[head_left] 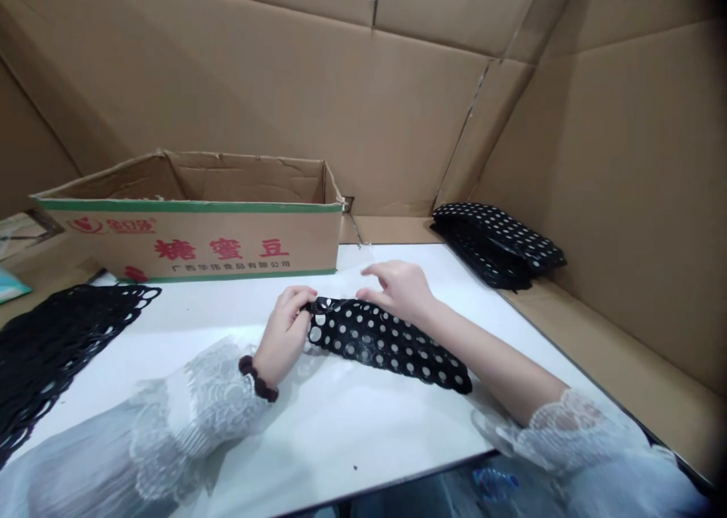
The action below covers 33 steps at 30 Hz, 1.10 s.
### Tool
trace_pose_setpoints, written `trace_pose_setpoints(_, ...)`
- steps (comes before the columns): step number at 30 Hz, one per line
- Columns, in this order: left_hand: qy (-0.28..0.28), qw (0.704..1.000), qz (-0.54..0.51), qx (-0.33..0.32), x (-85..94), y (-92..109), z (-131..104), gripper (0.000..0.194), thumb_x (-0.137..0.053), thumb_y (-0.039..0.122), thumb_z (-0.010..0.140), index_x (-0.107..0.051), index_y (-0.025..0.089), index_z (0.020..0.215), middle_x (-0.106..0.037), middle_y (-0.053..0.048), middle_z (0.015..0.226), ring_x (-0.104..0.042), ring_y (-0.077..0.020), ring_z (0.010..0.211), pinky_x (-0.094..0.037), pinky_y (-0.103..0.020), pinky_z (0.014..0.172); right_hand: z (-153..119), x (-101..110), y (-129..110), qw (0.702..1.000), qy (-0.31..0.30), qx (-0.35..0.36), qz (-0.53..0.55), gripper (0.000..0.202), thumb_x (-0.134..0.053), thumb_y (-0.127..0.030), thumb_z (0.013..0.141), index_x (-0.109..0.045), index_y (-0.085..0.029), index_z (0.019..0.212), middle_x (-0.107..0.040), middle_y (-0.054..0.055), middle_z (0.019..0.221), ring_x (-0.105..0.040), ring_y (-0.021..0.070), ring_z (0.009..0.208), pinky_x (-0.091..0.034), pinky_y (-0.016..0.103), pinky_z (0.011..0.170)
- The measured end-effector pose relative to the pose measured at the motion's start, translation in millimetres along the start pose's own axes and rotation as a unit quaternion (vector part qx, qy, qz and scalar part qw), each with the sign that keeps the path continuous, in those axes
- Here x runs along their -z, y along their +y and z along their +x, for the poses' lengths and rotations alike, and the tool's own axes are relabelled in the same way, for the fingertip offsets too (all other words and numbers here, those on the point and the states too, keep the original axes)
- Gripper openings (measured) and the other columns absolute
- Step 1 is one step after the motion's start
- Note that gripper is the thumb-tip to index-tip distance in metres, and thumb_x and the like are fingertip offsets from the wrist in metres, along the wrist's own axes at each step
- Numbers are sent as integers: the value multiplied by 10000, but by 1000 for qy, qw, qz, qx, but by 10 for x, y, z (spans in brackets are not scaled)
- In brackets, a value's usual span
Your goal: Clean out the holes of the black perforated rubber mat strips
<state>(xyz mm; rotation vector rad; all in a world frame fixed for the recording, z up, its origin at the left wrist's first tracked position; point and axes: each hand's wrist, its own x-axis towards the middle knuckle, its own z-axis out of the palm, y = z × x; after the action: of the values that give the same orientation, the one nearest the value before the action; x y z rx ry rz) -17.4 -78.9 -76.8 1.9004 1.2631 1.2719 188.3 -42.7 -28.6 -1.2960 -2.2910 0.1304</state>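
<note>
A long black sheet with rows of pale round dots or holes [391, 341] lies slanted across the middle of the white table. Its left end is pinched in the closed fingers of my left hand [285, 330], which has a dark band at the wrist. Over the sheet's far edge is my right hand [404, 289], thumb and forefinger spread apart with nothing visible between them. My right forearm passes along the far side of the sheet and hides part of that edge.
Behind my left hand stands an open cardboard box [244, 238] with red lettering. Dotted black sheets [500, 238] are piled at the back right. Black sheeting with a looped, holed edge [57, 344] lies at the left. Tall cardboard walls [273, 71] enclose the table [341, 435].
</note>
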Motion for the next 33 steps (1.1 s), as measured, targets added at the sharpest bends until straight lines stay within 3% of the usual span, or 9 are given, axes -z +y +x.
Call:
trace_pose_setpoints(2,-6,997,48,-55,42,3,30,218,-325,80,719,-513,173,777,-519,-54,976,-469,-182,980,-350,-333,901,-98,-68,54,999,-6,37,-27,495,-582,-539,662,-608,-196,1019,-586,127,921,-467,289,962,-339,431,854)
trace_pose_setpoints(6,14,978,158,-136,160,-12,137,273,-326,29,692,-530,172,805,-524,-61,970,-466,-194,972,-355,-357,887,-183,-150,99,993,-31,77,78,708,-570,-541,675,-370,-211,1269,-441,129,1231,-427,250,1065,-346,397,871)
trace_pose_setpoints(10,72,953,242,-167,316,96,306,244,-388,48,688,-572,175,785,-518,-72,993,-451,-227,1007,-338,-380,900,-244,-195,4,984,-84,44,151,314,-440,-445,809,-539,-188,958,-584,47,815,-524,157,722,-382,283,679)
trace_pose_setpoints(13,61,966,215,-127,456,347,448,239,-435,86,698,-558,186,875,-564,-46,902,-519,-207,890,-387,-336,817,-315,-177,-201,972,-74,48,219,316,-380,-369,851,-464,-173,618,-448,-18,568,-420,100,552,-337,237,579)
trace_pose_setpoints(17,-10,983,152,-102,631,835,649,329,-403,80,713,-485,142,1027,-582,-13,836,-550,-142,768,-413,-257,694,-412,-93,-473,875,-158,28,458,296,-428,-451,813,-477,-169,739,-505,-10,654,-504,100,599,-392,225,570)
trace_pose_setpoints(19,-80,965,199,-153,648,1049,745,343,-414,98,718,-481,126,1054,-565,2,884,-538,-135,818,-398,-253,730,-426,-60,-509,826,-190,15,531,348,-433,-494,794,-487,-168,905,-567,25,763,-569,119,682,-439,242,613)
trace_pose_setpoints(24,-165,875,379,-253,289,1164,829,274,-580,163,651,-558,139,923,-518,-55,941,-472,-266,962,-315,-394,862,-350,-58,-308,868,-37,-25,495,497,-530,-523,716,-425,-198,1076,-562,66,966,-567,116,719,-466,225,572)
trace_pose_setpoints(27,-152,852,427,-263,-24,979,758,227,-594,176,656,-543,141,874,-521,-107,926,-473,-303,948,-305,-411,844,-292,-98,-150,868,-39,-66,491,425,-472,-539,745,-447,-195,993,-572,46,856,-562,116,612,-450,217,446)
trace_pose_setpoints(33,-123,876,419,-207,-194,615,614,365,-431,226,807,-390,127,1156,-576,-60,744,-544,-232,744,-329,-335,736,-196,-169,77,839,-77,-191,504,125,-446,-274,811,-477,-155,792,-577,19,716,-554,86,474,-461,217,410)
